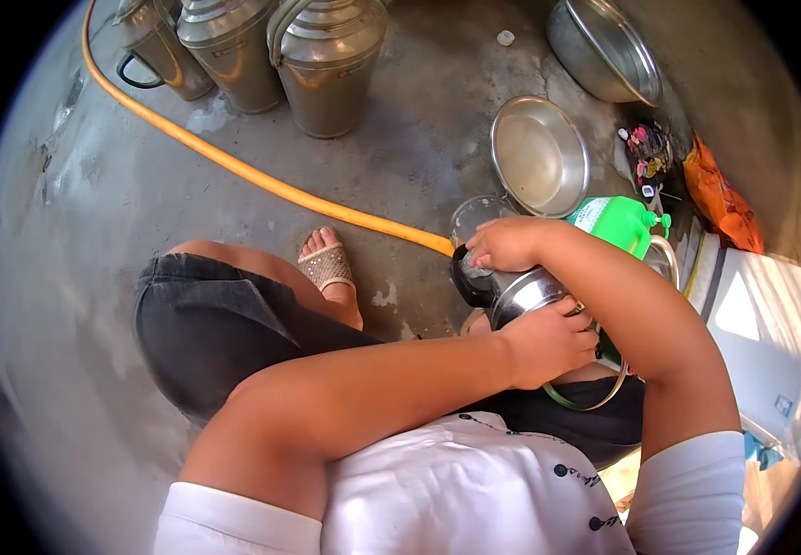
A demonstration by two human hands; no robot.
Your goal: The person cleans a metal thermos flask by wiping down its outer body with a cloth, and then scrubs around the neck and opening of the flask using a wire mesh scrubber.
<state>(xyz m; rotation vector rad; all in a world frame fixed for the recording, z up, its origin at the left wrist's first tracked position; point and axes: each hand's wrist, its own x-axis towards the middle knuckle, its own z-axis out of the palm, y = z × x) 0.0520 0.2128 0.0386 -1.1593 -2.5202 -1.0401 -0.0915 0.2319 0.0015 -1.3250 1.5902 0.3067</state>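
Note:
A shiny steel milk can (522,294) lies tilted between my knees, with a black handle (470,279) at its near-left end and a metal bail (590,405) hanging at the right. My left hand (553,344) wraps round the can's body. Over the can's black-handled end, my right hand (509,244) has its fingers curled down; a pale bit shows beneath them, too small to name. Beside that hand ends a yellow-orange hose (363,218). Behind it is a see-through round vessel (474,218), partly covered by the hand.
Several steel cans (334,69) stand at the upper left. A shallow metal basin (539,159) and a deeper one (608,55) sit at the upper right. Near my right arm are a green jug (618,222), an orange bag (722,199) and a white box (761,324).

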